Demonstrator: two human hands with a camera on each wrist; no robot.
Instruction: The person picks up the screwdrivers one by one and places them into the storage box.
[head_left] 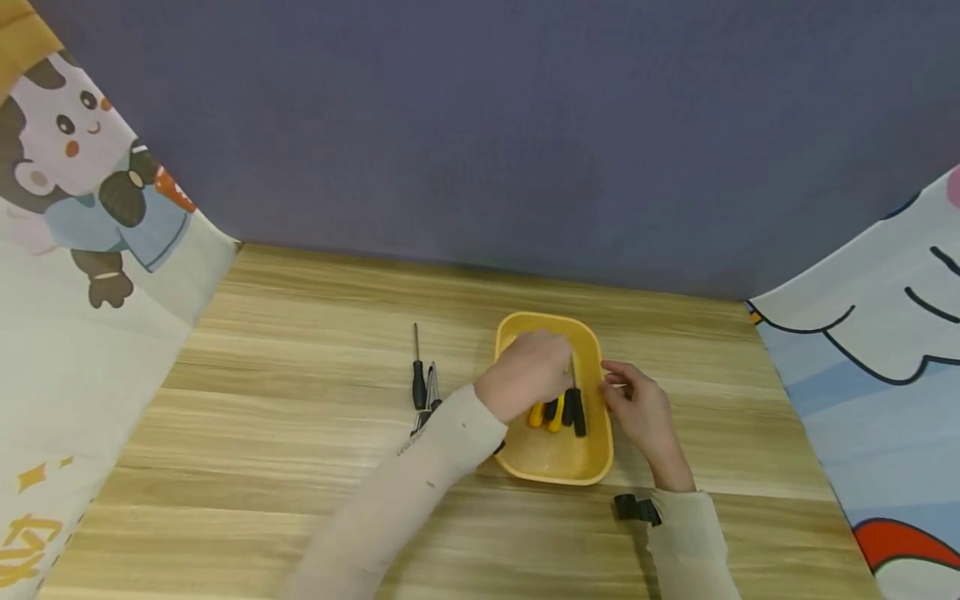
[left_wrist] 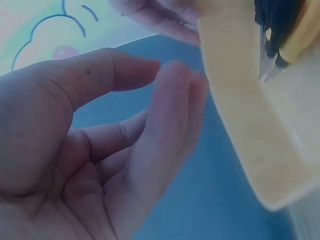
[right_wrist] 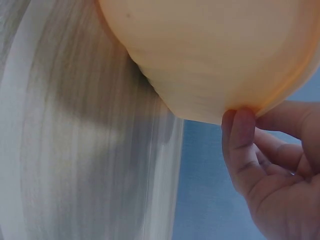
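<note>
A yellow plastic basket [head_left: 558,465] stands on the table with several tools inside, among them screwdrivers with black handles [head_left: 579,414] and tools with yellow handles [head_left: 557,414]. Over its left half is my left hand [head_left: 528,375], hiding part of the contents. In the left wrist view that hand [left_wrist: 115,145] has bent fingers and thumb with nothing visible between them, beside the basket wall [left_wrist: 237,110]. My right hand [head_left: 645,412] is at the basket's right side; in the right wrist view its thumb and fingers [right_wrist: 243,127] pinch the rim.
Left of the basket, a black-handled screwdriver [head_left: 418,387] lies on the wooden table [head_left: 285,400]. More tools [head_left: 435,392] lie close by, partly covered by the left sleeve [head_left: 420,475]. A dark blue-grey panel [head_left: 480,142] rises behind the table, with printed sheets at both sides.
</note>
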